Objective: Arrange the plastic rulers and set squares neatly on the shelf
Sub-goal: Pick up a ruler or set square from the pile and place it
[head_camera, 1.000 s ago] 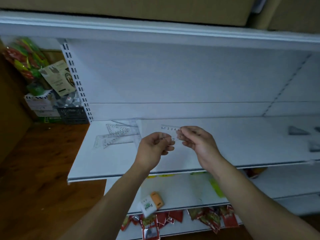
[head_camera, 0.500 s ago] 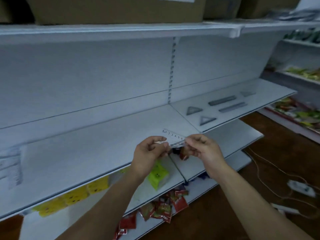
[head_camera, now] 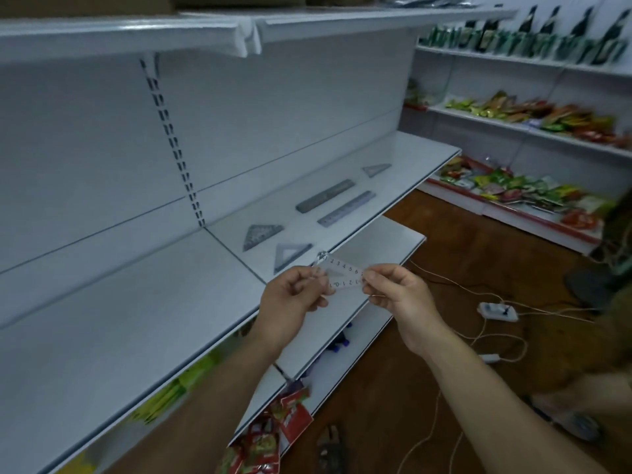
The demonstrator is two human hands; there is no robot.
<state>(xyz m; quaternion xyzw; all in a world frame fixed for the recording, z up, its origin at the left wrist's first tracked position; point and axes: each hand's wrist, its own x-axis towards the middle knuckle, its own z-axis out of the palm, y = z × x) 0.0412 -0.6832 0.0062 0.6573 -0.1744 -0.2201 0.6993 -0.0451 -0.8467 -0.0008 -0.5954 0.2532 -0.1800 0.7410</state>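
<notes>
A clear plastic set square (head_camera: 343,277) with black numerals is pinched between the left hand (head_camera: 290,302) and right hand (head_camera: 396,295). Just beyond them, flat on the white metal shelf (head_camera: 403,155), lie two grey triangular set squares (head_camera: 261,236). Farther off are two long grey rulers (head_camera: 325,200) and a third grey triangle (head_camera: 376,170).

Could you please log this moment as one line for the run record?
left hand: pinches clear set square | right hand: pinches its other end | shelf: two grey rulers, three grey set squares lying apart
</notes>
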